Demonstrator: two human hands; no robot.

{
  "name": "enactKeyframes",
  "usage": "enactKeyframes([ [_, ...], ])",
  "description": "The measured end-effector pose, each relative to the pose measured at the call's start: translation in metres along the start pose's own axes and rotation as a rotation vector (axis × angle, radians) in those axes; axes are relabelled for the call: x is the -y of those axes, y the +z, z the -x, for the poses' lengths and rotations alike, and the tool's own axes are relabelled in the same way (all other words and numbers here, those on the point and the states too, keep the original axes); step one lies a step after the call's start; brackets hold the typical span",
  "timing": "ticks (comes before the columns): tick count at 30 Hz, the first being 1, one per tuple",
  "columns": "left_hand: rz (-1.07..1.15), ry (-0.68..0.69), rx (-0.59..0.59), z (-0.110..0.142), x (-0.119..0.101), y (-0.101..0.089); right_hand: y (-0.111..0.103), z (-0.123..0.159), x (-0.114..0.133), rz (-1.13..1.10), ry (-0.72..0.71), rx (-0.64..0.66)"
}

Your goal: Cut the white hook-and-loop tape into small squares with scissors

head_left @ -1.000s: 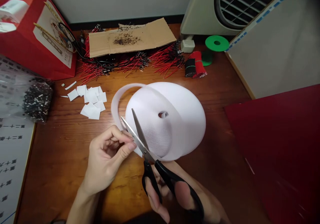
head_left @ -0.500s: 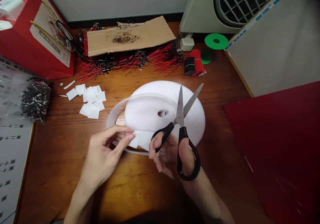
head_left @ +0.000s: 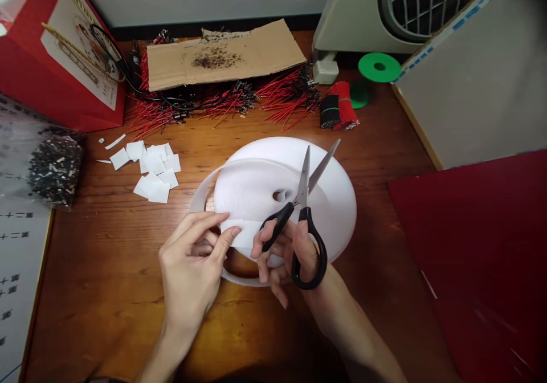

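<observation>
A big white roll of tape [head_left: 329, 200] lies flat on the wooden table [head_left: 106, 257], its loose strip [head_left: 205, 186] looping out to the left and round the front. My left hand [head_left: 192, 260] pinches the strip's free end between thumb and forefinger at the roll's front edge. My right hand [head_left: 286, 255] grips black-handled scissors [head_left: 301, 212], blades slightly apart and pointing away over the roll, and its fingertips touch the same strip end. A pile of small cut white squares [head_left: 149, 169] lies to the left.
Red wires with black ends [head_left: 256, 98] are heaped under a cardboard sheet [head_left: 222, 55] at the back. A red gift bag [head_left: 51, 58] and a bag of small dark parts [head_left: 53, 166] stand left. A green spool [head_left: 378, 68], a wire bundle [head_left: 339, 109] and a red sheet [head_left: 470, 246] are right.
The scissors swung from cutting at the strip near my left hand to pointing away over the roll. My right hand moved up to the strip end that my left hand pinches.
</observation>
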State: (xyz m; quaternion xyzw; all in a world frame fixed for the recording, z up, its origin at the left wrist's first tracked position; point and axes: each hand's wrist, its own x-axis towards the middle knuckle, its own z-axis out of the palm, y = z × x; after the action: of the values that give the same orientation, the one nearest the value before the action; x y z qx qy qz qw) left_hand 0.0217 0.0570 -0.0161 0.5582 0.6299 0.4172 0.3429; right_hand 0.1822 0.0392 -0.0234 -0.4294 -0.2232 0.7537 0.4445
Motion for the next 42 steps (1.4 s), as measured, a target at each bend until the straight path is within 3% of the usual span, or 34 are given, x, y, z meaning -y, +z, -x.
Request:
enactKeyframes([
  [6, -0.179, 0.294, 0.012, 0.000, 0.005, 0.000, -0.002, -0.001, -0.001, -0.097, 0.029, -0.014],
  [15, -0.308, 0.422, 0.014, 0.004, 0.007, 0.002, -0.024, -0.014, -0.016, -0.132, 0.074, 0.133],
  [19, -0.277, 0.278, -0.010, 0.005, 0.003, 0.003, -0.022, -0.009, -0.013, -0.127, 0.079, 0.139],
  [26, -0.130, 0.081, 0.057, 0.001, -0.001, -0.002, -0.017, -0.003, -0.014, 0.001, 0.074, 0.039],
  [34, 0.105, -0.165, 0.030, -0.002, -0.005, 0.002, 0.015, 0.017, 0.006, 0.223, -0.029, -0.142],
  [39, 0.221, -0.367, 0.035, -0.001, -0.014, 0.001, 0.018, 0.019, 0.004, 0.272, -0.057, -0.152],
  [42, 0.231, -0.407, 0.043, 0.000, -0.017, -0.001, 0.017, 0.019, 0.001, 0.276, -0.081, -0.156],
])
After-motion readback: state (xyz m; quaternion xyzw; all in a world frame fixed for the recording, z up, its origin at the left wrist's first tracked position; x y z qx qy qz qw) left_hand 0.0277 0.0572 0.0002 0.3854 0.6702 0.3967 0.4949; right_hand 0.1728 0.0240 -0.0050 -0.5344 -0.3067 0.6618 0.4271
